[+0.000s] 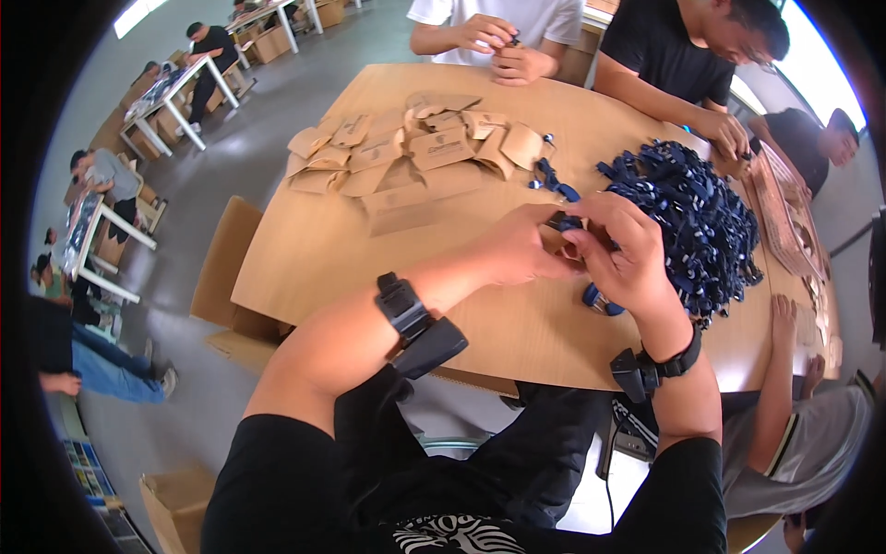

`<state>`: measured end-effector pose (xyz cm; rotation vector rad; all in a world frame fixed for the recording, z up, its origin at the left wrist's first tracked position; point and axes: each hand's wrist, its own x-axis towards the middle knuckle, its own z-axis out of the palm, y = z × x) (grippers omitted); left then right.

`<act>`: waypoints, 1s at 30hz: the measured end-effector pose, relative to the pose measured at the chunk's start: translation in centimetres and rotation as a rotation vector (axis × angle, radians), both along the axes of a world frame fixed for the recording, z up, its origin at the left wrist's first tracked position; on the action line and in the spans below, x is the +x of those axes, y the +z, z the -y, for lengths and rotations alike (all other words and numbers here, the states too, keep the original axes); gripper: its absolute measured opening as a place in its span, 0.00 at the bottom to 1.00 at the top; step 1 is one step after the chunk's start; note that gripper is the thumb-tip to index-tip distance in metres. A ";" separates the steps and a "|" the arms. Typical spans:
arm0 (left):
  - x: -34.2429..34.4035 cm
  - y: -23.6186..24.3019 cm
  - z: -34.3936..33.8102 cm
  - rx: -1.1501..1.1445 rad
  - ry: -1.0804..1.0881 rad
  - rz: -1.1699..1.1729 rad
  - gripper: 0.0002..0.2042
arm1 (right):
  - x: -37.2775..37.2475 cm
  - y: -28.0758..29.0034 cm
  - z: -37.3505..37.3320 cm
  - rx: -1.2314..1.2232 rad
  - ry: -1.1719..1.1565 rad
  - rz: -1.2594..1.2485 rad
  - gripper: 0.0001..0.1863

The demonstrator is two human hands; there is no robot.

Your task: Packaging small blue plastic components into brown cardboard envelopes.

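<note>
My left hand [521, 245] and my right hand [620, 249] meet above the wooden table [314, 249], fingers closed together on a small brown card with a dark blue strap [560, 231]. The strap's end [600, 300] hangs below my right hand. A heap of dark blue straps [697, 208] lies just right of my hands. A spread of brown paper cards [406, 152] lies on the table beyond my left hand. Both wrists wear black bands.
Other people sit around the table: one at the far side [498, 37], one at the far right [692, 55], another at the right near corner [784, 406]. A flat tray of brown cards [784, 208] lies at the right. A cardboard box [221, 268] stands left of the table.
</note>
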<state>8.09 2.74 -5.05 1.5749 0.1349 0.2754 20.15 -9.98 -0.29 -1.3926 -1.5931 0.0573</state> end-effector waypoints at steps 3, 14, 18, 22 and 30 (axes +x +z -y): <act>0.1 0.3 0.2 -0.034 -0.013 0.049 0.21 | 1.0 -0.9 -0.8 0.156 0.032 0.151 0.10; 0.1 0.4 -0.3 0.045 0.037 -0.128 0.14 | 1.1 -1.0 -1.0 -0.026 0.065 0.093 0.09; 0.0 1.1 0.1 0.009 0.052 -0.120 0.14 | 1.5 -0.9 -0.9 -0.078 0.038 0.124 0.09; 0.1 0.8 -0.3 -0.001 0.000 -0.098 0.15 | 1.3 -0.7 -0.9 -0.059 -0.006 0.159 0.09; 0.3 0.7 -0.4 0.054 -0.033 -0.123 0.15 | 0.9 -1.0 -1.0 -0.055 0.028 0.019 0.10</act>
